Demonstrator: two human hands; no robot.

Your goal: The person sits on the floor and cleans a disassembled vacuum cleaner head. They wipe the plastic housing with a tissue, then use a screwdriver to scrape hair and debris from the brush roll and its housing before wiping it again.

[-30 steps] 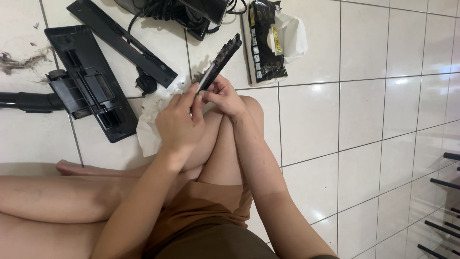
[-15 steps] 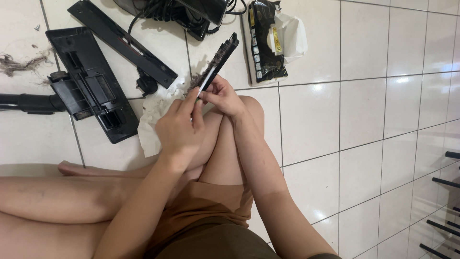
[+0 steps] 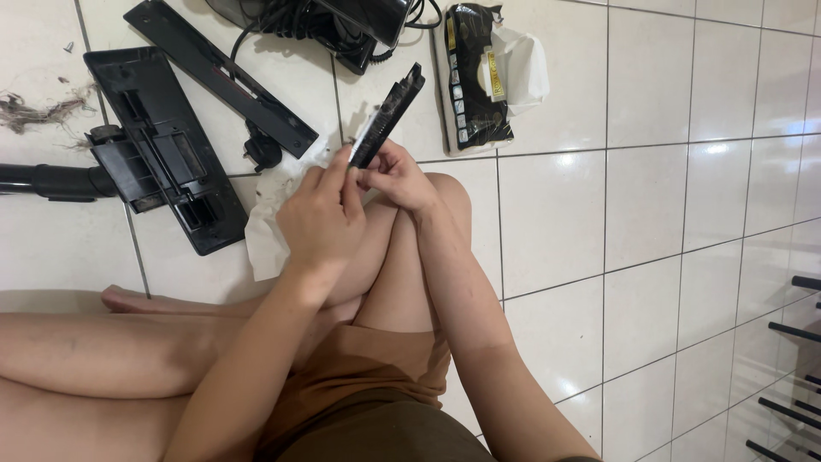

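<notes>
I sit on a white tiled floor with my knee raised. My left hand (image 3: 321, 218) and my right hand (image 3: 398, 178) both grip the lower end of a long black brush strip (image 3: 389, 113), which slants up and to the right above the knee. Pale bristles run along one edge of the strip. A crumpled white tissue (image 3: 267, 224) lies on the floor just left of my left hand.
A black vacuum floor head (image 3: 162, 150) on its tube (image 3: 47, 181) lies upside down at left, beside a long black plate (image 3: 218, 73). A clump of hair and dust (image 3: 34, 109) is at far left. Cables (image 3: 299, 21), a tissue pack (image 3: 483, 73), rack bars (image 3: 791, 376) at right.
None of note: both hands keep hold of the brush strip, with only slight shifts of the fingers.
</notes>
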